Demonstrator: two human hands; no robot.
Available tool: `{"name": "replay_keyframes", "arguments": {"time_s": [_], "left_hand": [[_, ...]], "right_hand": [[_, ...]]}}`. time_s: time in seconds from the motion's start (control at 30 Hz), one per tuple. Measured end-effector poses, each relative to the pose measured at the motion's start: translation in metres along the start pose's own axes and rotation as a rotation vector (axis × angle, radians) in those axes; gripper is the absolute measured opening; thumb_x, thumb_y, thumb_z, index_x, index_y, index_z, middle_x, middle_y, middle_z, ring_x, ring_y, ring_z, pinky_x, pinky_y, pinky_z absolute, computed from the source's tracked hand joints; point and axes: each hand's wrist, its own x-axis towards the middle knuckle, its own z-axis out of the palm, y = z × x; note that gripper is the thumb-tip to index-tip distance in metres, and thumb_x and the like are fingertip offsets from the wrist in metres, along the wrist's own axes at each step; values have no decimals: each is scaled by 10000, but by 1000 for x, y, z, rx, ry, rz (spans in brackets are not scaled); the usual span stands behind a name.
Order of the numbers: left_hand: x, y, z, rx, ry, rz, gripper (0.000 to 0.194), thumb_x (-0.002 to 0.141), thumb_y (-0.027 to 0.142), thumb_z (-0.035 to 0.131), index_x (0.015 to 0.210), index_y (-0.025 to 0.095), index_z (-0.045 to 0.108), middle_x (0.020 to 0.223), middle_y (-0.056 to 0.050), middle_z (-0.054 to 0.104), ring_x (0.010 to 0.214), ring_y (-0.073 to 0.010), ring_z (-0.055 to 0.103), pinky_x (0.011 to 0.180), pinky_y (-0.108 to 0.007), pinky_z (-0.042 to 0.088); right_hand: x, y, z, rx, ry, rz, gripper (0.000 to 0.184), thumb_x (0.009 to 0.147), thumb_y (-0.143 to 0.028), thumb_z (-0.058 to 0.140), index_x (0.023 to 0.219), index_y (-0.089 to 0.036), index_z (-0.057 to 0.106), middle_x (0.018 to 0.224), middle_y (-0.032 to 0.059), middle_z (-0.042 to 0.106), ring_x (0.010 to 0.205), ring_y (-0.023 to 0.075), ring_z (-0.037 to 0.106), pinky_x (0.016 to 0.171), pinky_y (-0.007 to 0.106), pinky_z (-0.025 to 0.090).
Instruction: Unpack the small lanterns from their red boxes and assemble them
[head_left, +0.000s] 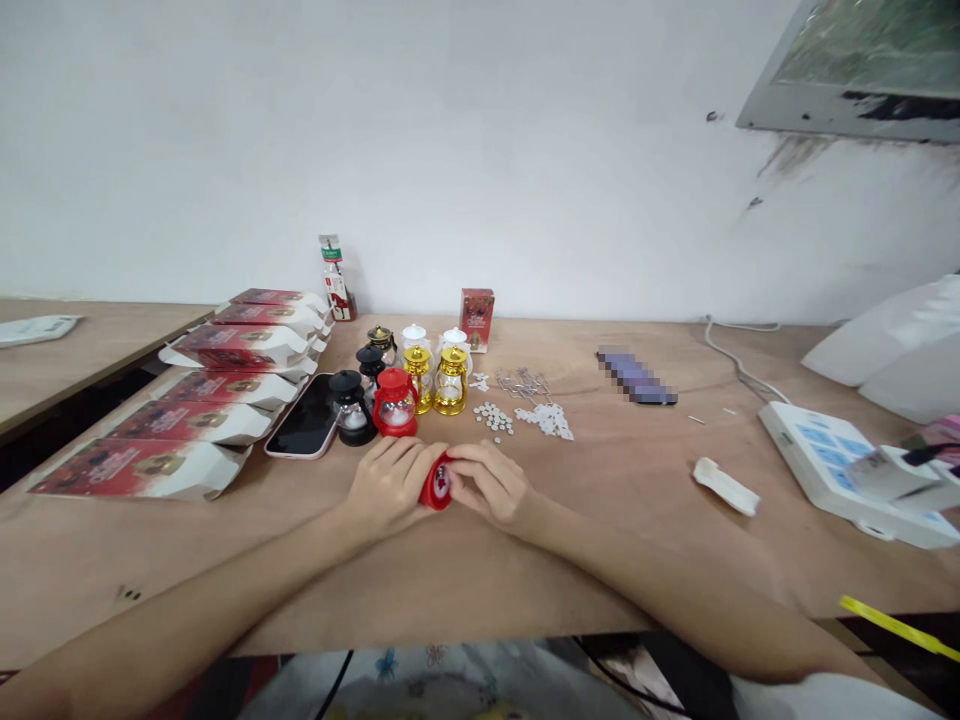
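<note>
Between my two hands, just above the front part of the table, is a small red lantern (437, 484), its round underside turned toward me. My left hand (391, 487) wraps round its left side. The fingers of my right hand (491, 487) pinch at its right edge; whether they hold a small part cannot be made out. Just beyond stand a red lantern (396, 403), a black lantern (352, 408) and a gold lantern (451, 381), with more lanterns behind. Right of them lie small white discs (495, 419), flat white pieces (550, 420) and thin metal wires (523, 384).
Flattened red-and-white boxes (225, 390) line the left side, beside a phone (302, 416). A red box (477, 318) and a bottle (339, 290) stand near the wall. A white power strip (840, 470) and a white scrap (726, 487) lie on the right.
</note>
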Motion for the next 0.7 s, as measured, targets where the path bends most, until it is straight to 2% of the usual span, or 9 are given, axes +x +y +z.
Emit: {"name": "replay_keyframes", "arguments": {"time_s": [0.13,0.27,0.37,0.7], "left_hand": [[0,0,0,-7,10,7,277,900,316,399,983,99,549,790,-84,688,686,-195,619,656,-305,423],[1,-1,-1,-25,-2,-15,319,905,377,399,977,108,555,790,-87,689,681,-196,621,634,-301,420],[0,-2,-1,-14,-7,-20,291,902,350,410,974,107,553,782,-80,686,685,-193,622,634,-302,428],[0,-3,0,33,-22,-4,275,904,308,390,972,101,558,779,-77,688,684,-189,623,647,-299,441]], "right_hand": [[-1,-1,-1,43,2,26,106,782,-67,582,853,-142,559,817,91,668,684,137,601,590,244,519],[-3,-2,-1,159,-21,65,86,788,-95,585,845,-151,553,879,110,642,807,174,611,656,286,538],[-3,-3,-2,206,-52,115,84,813,-89,555,874,-147,559,880,109,631,851,175,608,708,298,544],[0,-7,-2,195,-99,175,74,851,-92,521,906,-131,554,917,121,608,867,174,594,745,296,540]]}}
